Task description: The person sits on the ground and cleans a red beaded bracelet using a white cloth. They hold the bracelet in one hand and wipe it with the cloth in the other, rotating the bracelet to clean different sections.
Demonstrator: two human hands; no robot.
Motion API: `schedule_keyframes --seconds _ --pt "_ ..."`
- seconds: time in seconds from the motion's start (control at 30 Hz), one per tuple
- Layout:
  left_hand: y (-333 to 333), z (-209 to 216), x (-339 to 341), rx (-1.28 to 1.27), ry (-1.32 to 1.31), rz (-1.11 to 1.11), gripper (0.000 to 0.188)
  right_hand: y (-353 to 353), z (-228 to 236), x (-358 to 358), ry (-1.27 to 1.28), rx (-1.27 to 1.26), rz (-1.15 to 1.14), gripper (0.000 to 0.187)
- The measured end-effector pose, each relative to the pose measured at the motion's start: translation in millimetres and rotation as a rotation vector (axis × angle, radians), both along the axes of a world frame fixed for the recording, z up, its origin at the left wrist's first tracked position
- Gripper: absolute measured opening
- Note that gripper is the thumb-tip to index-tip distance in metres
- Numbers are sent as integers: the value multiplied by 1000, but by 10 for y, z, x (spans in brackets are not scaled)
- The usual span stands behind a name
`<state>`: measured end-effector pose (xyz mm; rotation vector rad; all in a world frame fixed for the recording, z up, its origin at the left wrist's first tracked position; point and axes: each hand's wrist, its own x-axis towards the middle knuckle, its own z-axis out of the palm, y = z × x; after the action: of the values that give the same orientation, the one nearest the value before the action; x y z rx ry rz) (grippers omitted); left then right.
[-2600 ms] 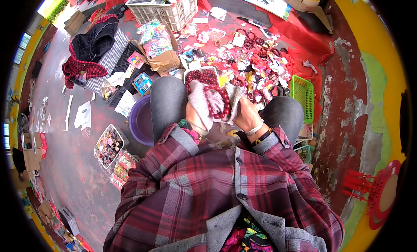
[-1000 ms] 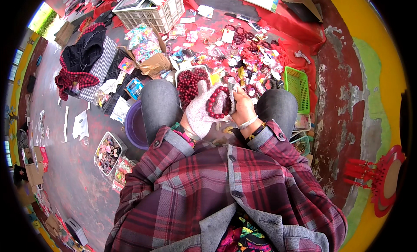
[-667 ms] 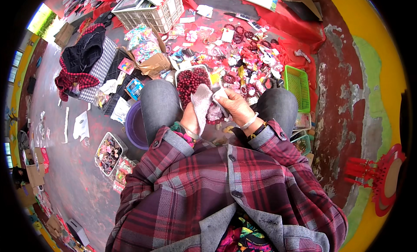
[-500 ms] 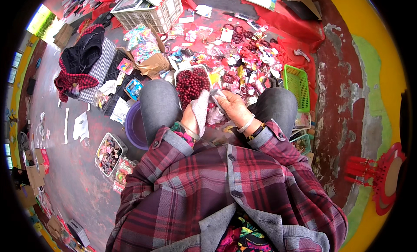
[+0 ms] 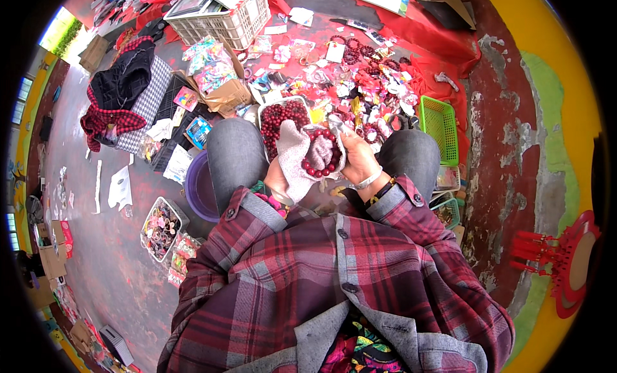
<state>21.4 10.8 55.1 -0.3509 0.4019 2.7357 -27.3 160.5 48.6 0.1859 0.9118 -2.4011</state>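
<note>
A pale pinkish cloth (image 5: 293,159) is spread between my hands above the gap between my knees. In its fold lies a dark red bead bracelet (image 5: 319,173), its ring facing up with bunched cloth showing through the middle. My left hand (image 5: 276,182) grips the cloth from the left; the cloth covers most of its fingers. At the other side my right hand (image 5: 361,157) holds the cloth's edge beside the beads, thumb on top and the other fingers mostly hidden. Just beyond the cloth stands a white basket filled with dark red bead bracelets (image 5: 280,116).
Packaged trinkets and bracelets (image 5: 373,96) lie heaped on the red floor covering ahead. A green basket (image 5: 439,130) stands by my right knee. Left of me are a purple basin (image 5: 200,186), a basket of small accessories (image 5: 162,230) and a cardboard box of colourful packets (image 5: 225,93).
The cloth, bunched around the beads before, is now opened out, so the bracelet's ring shows. My right hand has shifted slightly right and turned.
</note>
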Motion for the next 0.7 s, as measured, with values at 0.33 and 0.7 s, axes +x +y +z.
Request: schedule_keyframes --seconds 0.33,0.7 --pt "-115 179 -134 -318 36 151 35 114 -112 -36 147 434 83 41" --pt "-77 75 33 -379 74 3 28 -24 100 147 678 829 89 21"
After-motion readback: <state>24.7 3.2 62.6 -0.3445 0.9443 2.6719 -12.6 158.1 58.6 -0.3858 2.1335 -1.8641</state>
